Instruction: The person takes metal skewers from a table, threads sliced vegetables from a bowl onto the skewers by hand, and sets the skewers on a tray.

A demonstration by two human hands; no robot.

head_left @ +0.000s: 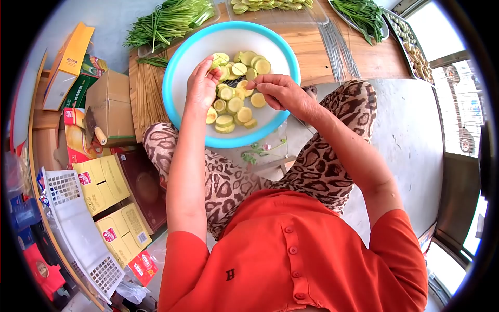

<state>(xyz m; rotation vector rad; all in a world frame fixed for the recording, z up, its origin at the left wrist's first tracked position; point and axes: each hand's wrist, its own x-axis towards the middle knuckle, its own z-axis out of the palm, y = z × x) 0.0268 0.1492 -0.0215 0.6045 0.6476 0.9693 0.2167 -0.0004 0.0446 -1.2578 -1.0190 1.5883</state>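
Note:
A white basin with a blue rim (170,106) holds many round, pale green zucchini slices (235,104). My left hand (202,86) is over the basin's left side, palm turned up. Its fingers are curled against a zucchini slice (221,58) at their tips. My right hand (285,94) is over the right side, thumb and forefinger pinched together close to the slices. Whatever thin thing may be in that pinch is too small to make out. Between the hands, a dark patterned patch of the basin's bottom shows among the slices.
Metal skewers (337,49) lie on the wooden table (312,60) right of the basin, bamboo sticks (148,99) on the left. Behind are green stalks (169,23), a tray of slices (275,16) and leafy greens (362,15). A knife (95,130) stands by a cardboard box (110,104).

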